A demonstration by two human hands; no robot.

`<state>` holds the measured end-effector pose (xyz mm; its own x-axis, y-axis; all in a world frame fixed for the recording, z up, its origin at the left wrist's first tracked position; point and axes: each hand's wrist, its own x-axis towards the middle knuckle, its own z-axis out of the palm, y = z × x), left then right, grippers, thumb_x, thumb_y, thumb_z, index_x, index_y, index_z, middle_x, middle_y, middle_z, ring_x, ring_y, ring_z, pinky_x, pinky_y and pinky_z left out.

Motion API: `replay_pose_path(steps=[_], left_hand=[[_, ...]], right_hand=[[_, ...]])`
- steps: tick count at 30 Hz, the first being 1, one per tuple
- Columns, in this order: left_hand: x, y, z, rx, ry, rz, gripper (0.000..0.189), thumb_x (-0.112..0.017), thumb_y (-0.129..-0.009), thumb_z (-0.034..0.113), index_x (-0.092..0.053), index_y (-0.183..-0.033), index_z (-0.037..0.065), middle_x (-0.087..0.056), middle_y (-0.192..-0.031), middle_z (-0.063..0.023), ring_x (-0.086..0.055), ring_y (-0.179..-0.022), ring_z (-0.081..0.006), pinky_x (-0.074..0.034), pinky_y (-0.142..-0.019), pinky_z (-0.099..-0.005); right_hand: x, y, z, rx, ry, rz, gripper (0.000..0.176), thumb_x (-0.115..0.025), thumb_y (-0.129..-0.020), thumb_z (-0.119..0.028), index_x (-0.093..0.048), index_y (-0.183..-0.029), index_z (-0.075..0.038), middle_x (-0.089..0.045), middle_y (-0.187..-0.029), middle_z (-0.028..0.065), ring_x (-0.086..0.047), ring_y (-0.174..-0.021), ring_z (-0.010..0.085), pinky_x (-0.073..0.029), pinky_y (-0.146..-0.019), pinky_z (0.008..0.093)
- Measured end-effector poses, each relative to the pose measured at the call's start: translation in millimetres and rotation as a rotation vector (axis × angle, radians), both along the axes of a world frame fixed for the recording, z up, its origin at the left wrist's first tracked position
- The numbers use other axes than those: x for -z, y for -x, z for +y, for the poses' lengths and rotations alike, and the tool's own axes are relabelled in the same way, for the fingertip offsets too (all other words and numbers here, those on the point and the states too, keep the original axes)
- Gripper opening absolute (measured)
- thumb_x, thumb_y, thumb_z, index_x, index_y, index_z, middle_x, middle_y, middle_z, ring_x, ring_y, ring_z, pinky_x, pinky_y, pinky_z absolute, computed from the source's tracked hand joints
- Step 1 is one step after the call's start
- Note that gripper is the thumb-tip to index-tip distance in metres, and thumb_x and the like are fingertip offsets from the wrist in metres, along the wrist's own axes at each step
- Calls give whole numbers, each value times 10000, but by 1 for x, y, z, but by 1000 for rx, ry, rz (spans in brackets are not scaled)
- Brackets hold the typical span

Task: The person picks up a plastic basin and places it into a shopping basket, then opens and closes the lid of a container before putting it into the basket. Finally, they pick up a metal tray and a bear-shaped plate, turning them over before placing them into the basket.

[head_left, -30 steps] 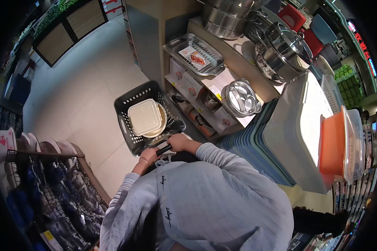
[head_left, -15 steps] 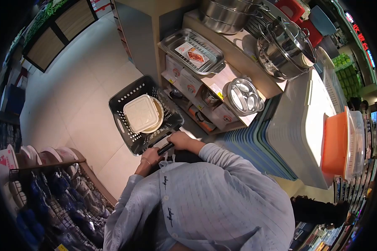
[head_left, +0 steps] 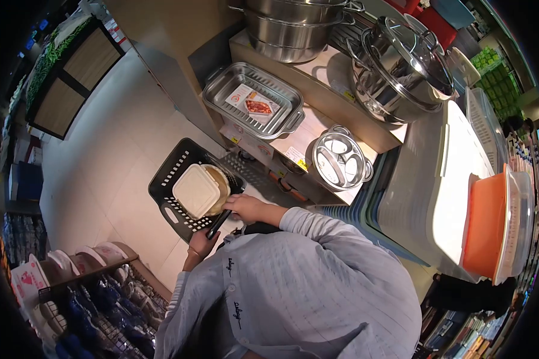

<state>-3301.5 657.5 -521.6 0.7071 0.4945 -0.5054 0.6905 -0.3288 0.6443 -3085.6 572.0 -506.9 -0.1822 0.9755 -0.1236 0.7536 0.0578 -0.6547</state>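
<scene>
Both of my hands grip the black handle (head_left: 220,224) of a dark shopping basket (head_left: 157,190) in front of my body. My left hand (head_left: 202,242) is closed round its lower left end, and my right hand (head_left: 244,207) round its upper right end. Inside the basket lies a pale, square, lidded container (head_left: 196,190). Partly covered by it is a round beige dish (head_left: 223,179), whose full shape I cannot see. The basket's perforated walls show round them, and my right hand hides a bit of its near side.
Right of the basket, a shelf unit holds a rectangular metal tray (head_left: 254,102), a divided steel dish (head_left: 340,157) and steel pots (head_left: 395,72). Stacked plastic tubs (head_left: 413,173) and an orange basin (head_left: 484,221) stand further right. A rack (head_left: 90,281) is at lower left.
My view has shifted, so the shelf goods look larger and lower in the picture. The basket sits closer to my body, and its handle is tilted more steeply. Both hands keep their grip.
</scene>
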Motion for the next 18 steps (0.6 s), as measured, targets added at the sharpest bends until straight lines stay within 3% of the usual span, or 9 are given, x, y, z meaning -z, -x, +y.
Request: replay_pose_path(steps=[2, 4, 6, 10, 14, 18], left_hand=[[-3, -5, 7, -27, 35, 95, 348, -602, -745, 349, -613, -789, 5, -574, -639, -199, -571, -607, -339, -431, -549, -377], [4, -5, 9, -86, 58, 15, 339, -611, -741, 341, -615, -788, 5, -564, -609, -193, -562, -562, -321, -420, -528, -368], [3, -7, 14, -132, 61, 99, 343, -611, -742, 346, -615, -789, 6, -557, -596, -195, -562, -555, -318, -418, -520, -370], [-4, -12, 13, -144, 65, 39, 327, -610, -742, 329, -615, -810, 9, -550, -587, -198, -562, -549, -323, -418, -517, -374], [-5, -15, 8, -170, 23, 54, 310, -610, -742, 310, -615, -812, 8, -545, -581, -203, -570, -556, -328, -421, -516, -372], [-10, -17, 7, -156, 0, 44, 310, -609, -748, 313, -619, -799, 8, -559, -570, -181, -578, -532, -299, -430, -509, -360]], right_hand=[[8, -15, 0, 30, -67, 21, 383, -583, -694, -136, -469, -1058, -98, -537, -969, 106, -501, -957, 279, -404, -808, 374], [-1, -30, 1, 54, -130, 44, 392, -571, -711, -141, -455, -1083, -98, -547, -977, 110, -517, -947, 285, -414, -797, 374], [-15, -47, -5, 190, 184, 148, 325, -571, -728, -158, -514, -1033, -62, -584, -877, 131, -563, -804, 305, -449, -705, 386], [-13, -77, -25, 153, 346, 173, 335, -576, -755, -200, -489, -1052, -72, -599, -828, 133, -588, -773, 298, -460, -684, 374], [-12, -113, -40, 643, 138, 241, 274, -584, -764, -221, -518, -934, -16, -603, -764, 124, -594, -714, 262, -455, -641, 334], [-48, -157, -24, 1120, -2, 184, 342, -618, -758, -266, -496, -877, 30, -567, -693, 128, -572, -656, 240, -450, -627, 320]])
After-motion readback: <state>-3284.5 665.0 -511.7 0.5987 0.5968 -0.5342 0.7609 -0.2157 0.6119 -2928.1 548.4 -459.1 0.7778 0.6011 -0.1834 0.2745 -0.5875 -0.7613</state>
